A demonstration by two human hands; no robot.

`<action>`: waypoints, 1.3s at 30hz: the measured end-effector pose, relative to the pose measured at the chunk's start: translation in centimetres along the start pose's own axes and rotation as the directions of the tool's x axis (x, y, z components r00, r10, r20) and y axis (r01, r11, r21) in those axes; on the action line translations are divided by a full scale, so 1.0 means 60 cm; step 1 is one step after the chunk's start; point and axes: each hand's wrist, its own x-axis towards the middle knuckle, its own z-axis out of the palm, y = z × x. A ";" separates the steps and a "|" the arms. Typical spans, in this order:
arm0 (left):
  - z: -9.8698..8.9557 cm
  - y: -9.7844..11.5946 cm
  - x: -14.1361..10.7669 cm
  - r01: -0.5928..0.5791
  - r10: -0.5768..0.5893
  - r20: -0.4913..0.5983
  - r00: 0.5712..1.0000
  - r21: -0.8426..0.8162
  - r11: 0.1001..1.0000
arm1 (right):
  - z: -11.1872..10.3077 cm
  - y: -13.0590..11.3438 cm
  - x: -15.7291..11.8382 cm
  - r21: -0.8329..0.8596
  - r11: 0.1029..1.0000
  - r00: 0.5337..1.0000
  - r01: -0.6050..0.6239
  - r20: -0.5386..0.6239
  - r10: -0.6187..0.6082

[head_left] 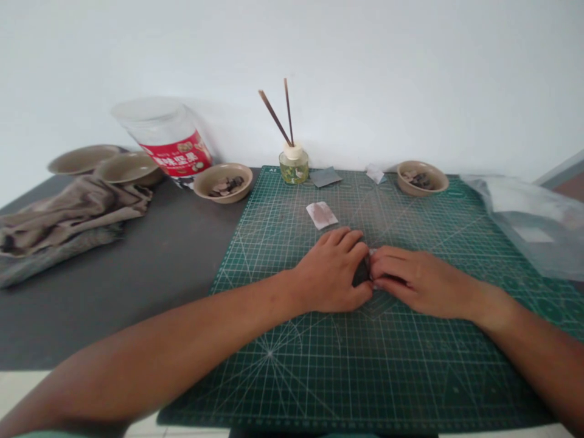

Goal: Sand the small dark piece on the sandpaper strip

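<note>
Over the middle of the green cutting mat (292,377), my two hands meet fingertip to fingertip. My left hand (335,271) is curled with its thumb and fingers round a dark grey flat piece (361,274); most of that piece is hidden, so its kind is unclear. My right hand (417,280) is closed in a pinch at the piece's right side, on a small whitish scrap (373,251) that shows only at its edges. Just beyond my left hand lies a white paper patch with a brownish smear (322,215).
Bowls of small brown and dark pieces stand at left (223,182) and right (422,178). A reed diffuser (294,164), a grey sheet (325,177) and a crumpled scrap (375,174) line the back. Left are a plastic jar (168,143) and cloth (68,210); right, a plastic bag (533,222).
</note>
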 end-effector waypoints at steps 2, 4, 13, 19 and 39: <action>-0.002 0.001 0.000 0.004 -0.004 0.002 1.000 -0.002 1.000 | -0.001 0.001 0.001 -0.015 1.000 0.999 -0.019 -0.029 0.019; -0.003 0.001 0.000 0.006 -0.006 0.003 1.000 -0.005 1.000 | -0.004 0.006 0.000 -0.037 0.997 0.995 -0.064 -0.085 0.061; -0.001 0.000 0.000 0.009 -0.009 0.001 1.000 -0.015 1.000 | 0.001 0.002 -0.004 -0.055 0.995 0.992 -0.077 -0.101 0.071; -0.003 0.000 0.000 0.003 -0.002 0.008 1.000 -0.023 1.000 | -0.001 0.003 0.002 -0.065 0.997 0.995 -0.044 -0.090 0.038; -0.003 0.000 0.000 0.006 -0.006 0.009 1.000 -0.026 1.000 | -0.012 0.017 -0.002 -0.079 0.997 0.997 -0.021 -0.077 0.015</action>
